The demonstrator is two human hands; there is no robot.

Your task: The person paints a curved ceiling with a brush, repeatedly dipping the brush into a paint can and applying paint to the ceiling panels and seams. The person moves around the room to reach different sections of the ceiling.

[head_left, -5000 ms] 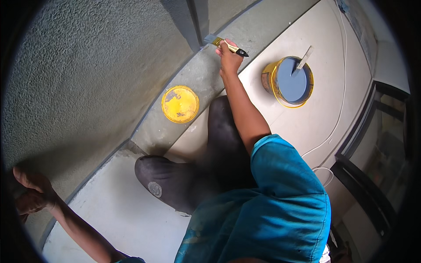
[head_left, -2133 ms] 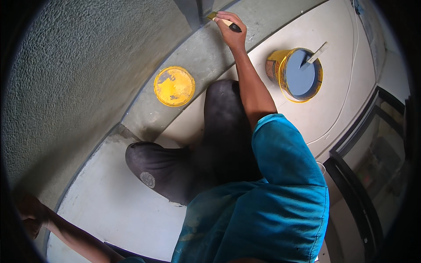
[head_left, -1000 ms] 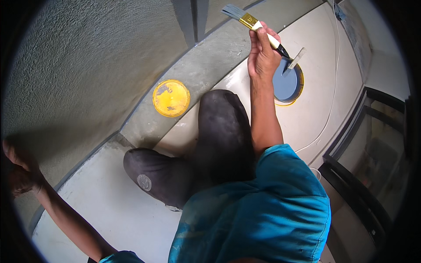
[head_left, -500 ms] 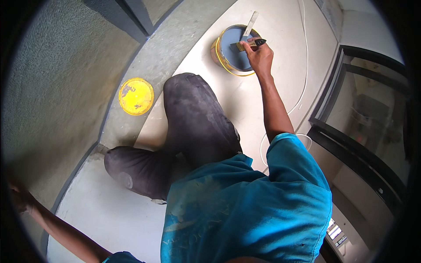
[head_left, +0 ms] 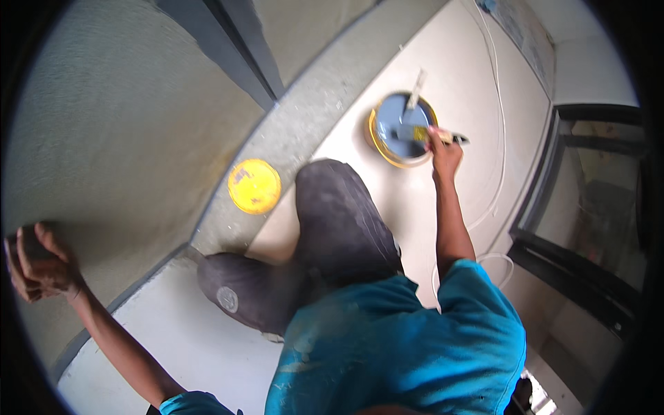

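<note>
My right hand [head_left: 445,152] grips a paintbrush [head_left: 453,137] with a pale-and-black handle, its bristles low over or in the blue-grey paint. The paint fills a yellow bucket [head_left: 373,135], and a pale flat stick [head_left: 418,86] leans in it. At far left, my left hand [head_left: 41,266] is raised against or just beside the textured wall [head_left: 117,152], fingers curved and apart, their tips partly in shadow. A yellow round lid [head_left: 254,185] lies on the grey concrete strip [head_left: 311,104] along the wall's base.
My bent legs [head_left: 339,214] rest between the concrete strip and the pale floor [head_left: 470,83]. A white cable [head_left: 498,138] runs along the right side, looping near my elbow. A dark-framed glass panel [head_left: 581,200] stands at the right. A grey-painted vertical strip [head_left: 235,48] is on the wall.
My right hand has brought the brush from the wall corner over to the bucket, where it remains. My left hand stays by the wall, now showing more of its fingers.
</note>
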